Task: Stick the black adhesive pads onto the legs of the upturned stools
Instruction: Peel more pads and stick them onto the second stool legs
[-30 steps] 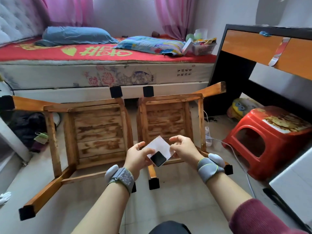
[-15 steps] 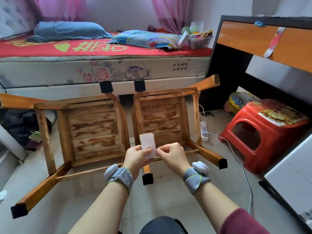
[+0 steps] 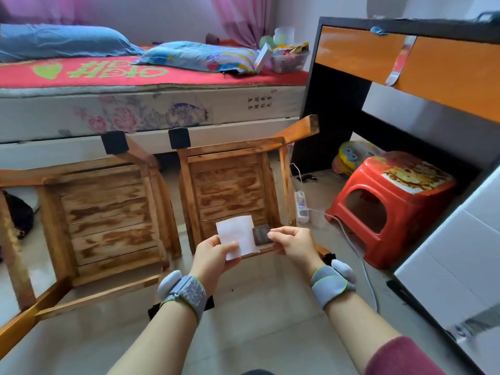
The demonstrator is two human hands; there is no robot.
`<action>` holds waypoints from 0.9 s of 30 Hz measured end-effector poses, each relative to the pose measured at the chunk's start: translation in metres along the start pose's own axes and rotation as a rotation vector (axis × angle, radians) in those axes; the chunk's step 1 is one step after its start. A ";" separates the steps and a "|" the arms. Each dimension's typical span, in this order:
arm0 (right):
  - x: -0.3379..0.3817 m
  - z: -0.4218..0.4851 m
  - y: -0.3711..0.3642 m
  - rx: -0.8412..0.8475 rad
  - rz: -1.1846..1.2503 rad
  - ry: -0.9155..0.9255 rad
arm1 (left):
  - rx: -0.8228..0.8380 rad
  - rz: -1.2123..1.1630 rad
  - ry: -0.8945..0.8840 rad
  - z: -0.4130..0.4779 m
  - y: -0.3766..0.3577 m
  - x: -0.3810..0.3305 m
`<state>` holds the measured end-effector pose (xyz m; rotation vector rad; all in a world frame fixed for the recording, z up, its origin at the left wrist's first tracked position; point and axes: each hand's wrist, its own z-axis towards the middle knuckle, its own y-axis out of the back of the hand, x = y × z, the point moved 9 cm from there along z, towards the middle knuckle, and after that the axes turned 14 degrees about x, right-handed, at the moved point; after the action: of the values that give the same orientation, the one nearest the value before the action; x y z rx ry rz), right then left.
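Pad (image 3: 262,235) now peeled off backing paper (image 3: 238,239): right hand (image 3: 293,243) grip pinches pad, left hand (image 3: 213,257) grip pinches paper. Two far legs padded (image 3: 114,142); far right leg (image 3: 300,129) bare.

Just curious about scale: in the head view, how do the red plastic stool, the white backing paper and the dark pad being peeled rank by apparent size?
1. red plastic stool
2. white backing paper, though nearer the camera
3. dark pad
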<state>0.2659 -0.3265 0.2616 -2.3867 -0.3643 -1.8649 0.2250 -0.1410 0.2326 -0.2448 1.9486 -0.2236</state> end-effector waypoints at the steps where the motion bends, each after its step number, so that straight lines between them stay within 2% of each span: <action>1: -0.001 0.003 0.011 -0.015 -0.002 -0.011 | -0.013 0.047 0.001 0.004 -0.003 0.001; 5: 0.009 0.020 0.043 -0.007 0.123 -0.017 | -0.037 0.223 -0.052 0.021 -0.025 -0.018; 8: 0.038 0.033 0.076 -0.043 0.158 0.060 | 0.045 0.459 -0.145 0.045 -0.063 -0.056; 11: 0.072 0.046 0.107 -0.087 0.157 0.161 | 0.133 0.641 -0.146 0.064 -0.106 -0.089; 16: 0.122 0.062 0.134 -0.102 0.136 0.263 | 0.140 1.033 -0.288 0.087 -0.157 -0.145; 21: 0.160 0.087 0.159 -0.191 -0.053 0.343 | 0.025 1.094 -0.380 0.116 -0.172 -0.188; 27: 0.181 0.114 0.170 -0.218 -0.095 0.422 | -0.035 1.067 -0.507 0.134 -0.203 -0.224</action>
<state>0.4552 -0.4428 0.4207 -2.0375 -0.2500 -2.4932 0.4464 -0.2799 0.4352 0.6602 1.3503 0.5270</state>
